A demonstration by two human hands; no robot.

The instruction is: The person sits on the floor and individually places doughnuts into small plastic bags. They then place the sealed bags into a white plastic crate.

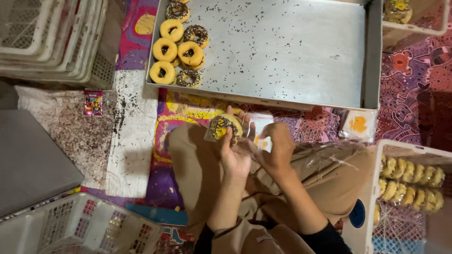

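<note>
Bagging step in hand, by the look of it: left hand (234, 153) raised over the lap, fingers (229, 136) curled shut around a round yellow doughnut with dark chocolate sprinkles (225, 126), already partly inside a thin clear plastic wrapper (258, 141). Right hand (278, 148) just beside those fingers, fingertips pinched together on the wrapper's loose edge, so likely next a steady pull on the film while keeping the topping unsmeared. Beyond the fingertips, a large flat silver metal tray (292, 51) with seven or so more ringed doughnuts (181, 47) clustered in its far left corner; a white plastic crate of bagged doughnuts (414, 181) out past the right wrist.
</note>
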